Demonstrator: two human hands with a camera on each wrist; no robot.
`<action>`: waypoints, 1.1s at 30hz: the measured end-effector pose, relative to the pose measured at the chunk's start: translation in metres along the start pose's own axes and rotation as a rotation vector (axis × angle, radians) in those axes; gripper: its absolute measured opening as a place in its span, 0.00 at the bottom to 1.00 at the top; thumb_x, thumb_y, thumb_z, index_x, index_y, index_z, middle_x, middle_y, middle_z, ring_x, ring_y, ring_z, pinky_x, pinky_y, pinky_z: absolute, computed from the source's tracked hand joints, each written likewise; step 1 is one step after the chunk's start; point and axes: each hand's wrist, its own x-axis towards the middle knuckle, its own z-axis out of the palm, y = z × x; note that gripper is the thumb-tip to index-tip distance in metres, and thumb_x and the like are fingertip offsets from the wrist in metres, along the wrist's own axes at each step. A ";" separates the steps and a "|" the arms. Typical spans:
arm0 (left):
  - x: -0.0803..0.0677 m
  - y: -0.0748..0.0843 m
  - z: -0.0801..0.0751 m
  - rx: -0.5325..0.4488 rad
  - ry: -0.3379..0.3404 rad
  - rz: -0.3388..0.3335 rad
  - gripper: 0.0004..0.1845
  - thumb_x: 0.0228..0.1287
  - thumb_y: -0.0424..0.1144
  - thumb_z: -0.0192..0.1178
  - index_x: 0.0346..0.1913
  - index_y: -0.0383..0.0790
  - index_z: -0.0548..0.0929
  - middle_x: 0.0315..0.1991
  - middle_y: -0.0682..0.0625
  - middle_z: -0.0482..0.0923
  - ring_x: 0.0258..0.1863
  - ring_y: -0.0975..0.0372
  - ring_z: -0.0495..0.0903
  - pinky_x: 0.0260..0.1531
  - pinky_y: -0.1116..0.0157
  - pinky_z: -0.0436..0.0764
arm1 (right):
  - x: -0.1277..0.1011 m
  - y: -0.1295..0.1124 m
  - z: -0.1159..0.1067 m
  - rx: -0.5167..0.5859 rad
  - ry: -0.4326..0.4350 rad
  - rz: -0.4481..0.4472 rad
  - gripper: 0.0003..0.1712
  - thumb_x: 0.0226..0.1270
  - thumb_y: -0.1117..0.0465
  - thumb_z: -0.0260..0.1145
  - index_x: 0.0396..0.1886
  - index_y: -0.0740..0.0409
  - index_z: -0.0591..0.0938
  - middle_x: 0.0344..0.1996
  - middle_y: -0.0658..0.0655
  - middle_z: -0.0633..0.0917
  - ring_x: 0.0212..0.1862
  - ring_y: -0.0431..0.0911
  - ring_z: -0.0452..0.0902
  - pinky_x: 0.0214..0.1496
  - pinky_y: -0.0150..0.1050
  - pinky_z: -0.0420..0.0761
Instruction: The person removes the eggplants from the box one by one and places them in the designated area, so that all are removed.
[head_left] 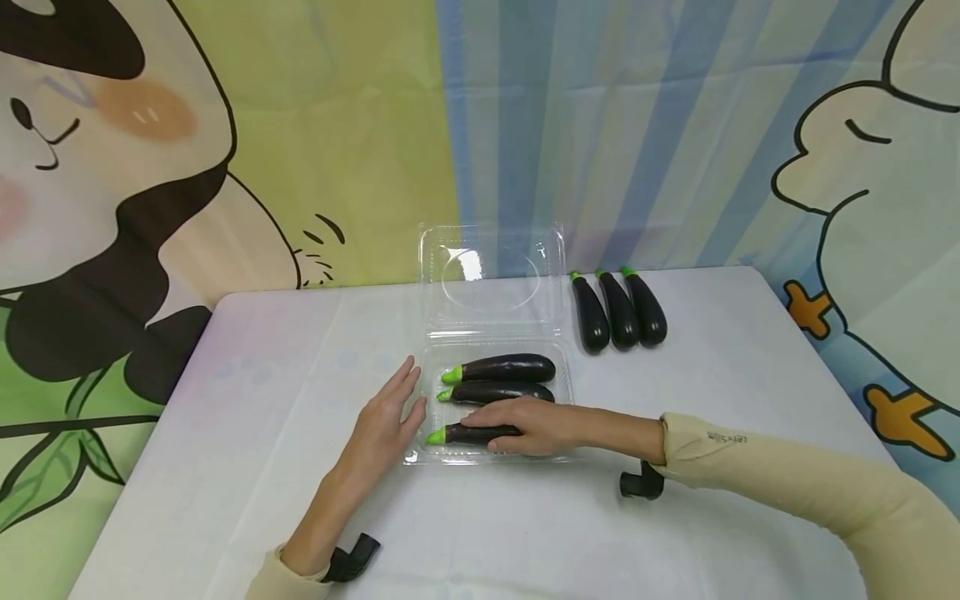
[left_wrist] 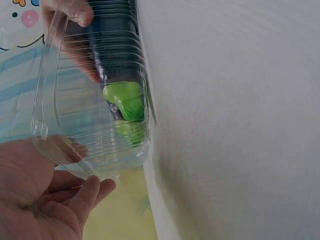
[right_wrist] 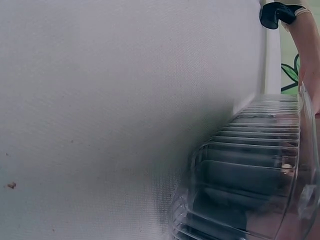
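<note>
Your right hand curled over the dark eggplant in the nearest row of the clear box and held it. The eggplant lay sideways under that hand, with its green tip pointing at your left hand. Your left hand lay flat with straight fingers, touching the box's left edge and holding nothing. Two more eggplants lay in the box just past your right hand. Three loose eggplants sat on the tabletop, farther off, beyond your right hand.
</note>
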 end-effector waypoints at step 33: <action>0.000 0.001 0.000 0.007 -0.011 -0.022 0.26 0.62 0.37 0.56 0.62 0.30 0.69 0.68 0.43 0.62 0.64 0.52 0.67 0.59 0.54 0.72 | -0.006 0.004 -0.006 -0.006 0.134 -0.106 0.27 0.67 0.53 0.57 0.65 0.43 0.67 0.63 0.51 0.72 0.66 0.40 0.66 0.63 0.38 0.73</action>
